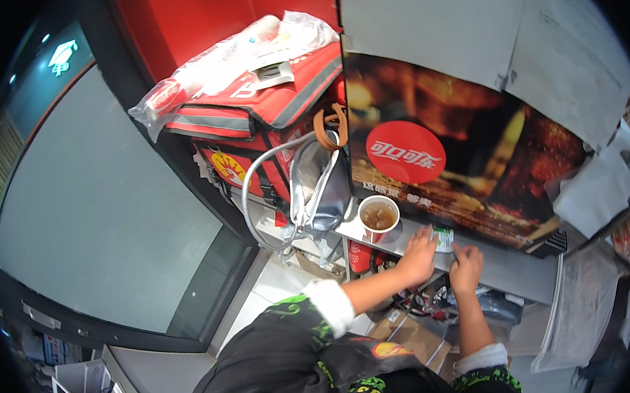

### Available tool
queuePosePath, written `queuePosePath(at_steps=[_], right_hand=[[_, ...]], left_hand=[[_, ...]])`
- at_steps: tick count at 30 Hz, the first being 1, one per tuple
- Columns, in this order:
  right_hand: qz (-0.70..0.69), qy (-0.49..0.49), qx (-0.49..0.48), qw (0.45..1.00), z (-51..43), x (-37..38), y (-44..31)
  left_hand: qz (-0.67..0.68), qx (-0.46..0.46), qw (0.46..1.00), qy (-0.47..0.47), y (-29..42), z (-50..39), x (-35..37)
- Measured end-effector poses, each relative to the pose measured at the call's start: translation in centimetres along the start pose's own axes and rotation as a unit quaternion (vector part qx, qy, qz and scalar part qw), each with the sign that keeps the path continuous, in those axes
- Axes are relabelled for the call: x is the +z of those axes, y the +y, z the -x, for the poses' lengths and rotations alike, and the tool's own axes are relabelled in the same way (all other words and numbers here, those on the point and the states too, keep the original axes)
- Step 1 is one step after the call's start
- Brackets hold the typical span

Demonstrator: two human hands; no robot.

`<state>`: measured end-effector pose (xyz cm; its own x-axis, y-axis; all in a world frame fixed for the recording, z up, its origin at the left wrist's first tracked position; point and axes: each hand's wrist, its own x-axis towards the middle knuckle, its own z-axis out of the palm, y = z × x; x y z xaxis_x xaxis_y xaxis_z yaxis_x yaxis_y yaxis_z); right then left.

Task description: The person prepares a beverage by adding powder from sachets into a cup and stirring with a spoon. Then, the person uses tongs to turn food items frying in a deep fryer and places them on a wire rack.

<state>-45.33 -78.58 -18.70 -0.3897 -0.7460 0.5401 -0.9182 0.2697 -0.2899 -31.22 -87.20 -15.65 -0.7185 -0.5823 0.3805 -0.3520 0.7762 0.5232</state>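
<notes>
A small white and green packet (444, 239) lies at the front of a narrow metal shelf (517, 270). My left hand (420, 256) has its fingertips at the packet's left edge; whether they grip it is unclear. With thumb and forefinger together, my right hand (467, 268) is at the packet's lower right corner, the other fingers curled. A red and white paper cup (379, 219) stands upright on the shelf, left of my left hand. It holds a brownish liquid, and its top is uncovered.
Left of the cup sits a grey bag (323, 190) with a looped handle, beside a red insulated delivery box (297, 99) topped with plastic-wrapped cups (223, 66). A cabinet with a printed drink panel (453, 132) rises behind the shelf. Below are cables and a cardboard box (407, 335).
</notes>
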Motion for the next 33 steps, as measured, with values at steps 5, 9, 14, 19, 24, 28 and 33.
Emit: queuePosePath(at_steps=[5, 9, 14, 19, 24, 28, 33], right_hand=[[-0.138, 0.022, 0.006, 0.99, -0.2, -3.7, -1.3], [-0.246, 0.016, 0.046, 0.968, -1.4, -6.6, -4.5], [-0.3, 0.064, 0.057, 0.95, -2.6, -7.7, -8.9], [-0.298, 0.104, 0.073, 0.946, -2.5, -6.7, -12.9], [-0.311, 0.121, 0.076, 0.94, -2.8, -5.2, -16.5], [-0.341, 0.109, 0.067, 0.931, -3.4, -6.1, -19.0], [-0.384, 0.124, -0.04, 0.914, -4.9, -10.8, -22.1]], left_hand=[[0.346, 0.134, 0.922, -0.112, 3.6, 5.6, -16.4], [0.36, 0.085, 0.848, 0.381, -1.2, 5.6, -32.5], [-0.163, -0.111, 0.844, 0.498, -15.0, -1.2, -46.5], [-0.309, -0.255, 0.863, 0.308, -24.7, -4.2, -48.7], [-0.34, -0.301, 0.858, 0.24, -25.1, -4.1, -50.6], [-0.367, -0.241, 0.846, 0.302, -19.7, 4.7, -53.7], [-0.239, -0.108, 0.845, 0.465, -9.0, 18.5, -52.8]])
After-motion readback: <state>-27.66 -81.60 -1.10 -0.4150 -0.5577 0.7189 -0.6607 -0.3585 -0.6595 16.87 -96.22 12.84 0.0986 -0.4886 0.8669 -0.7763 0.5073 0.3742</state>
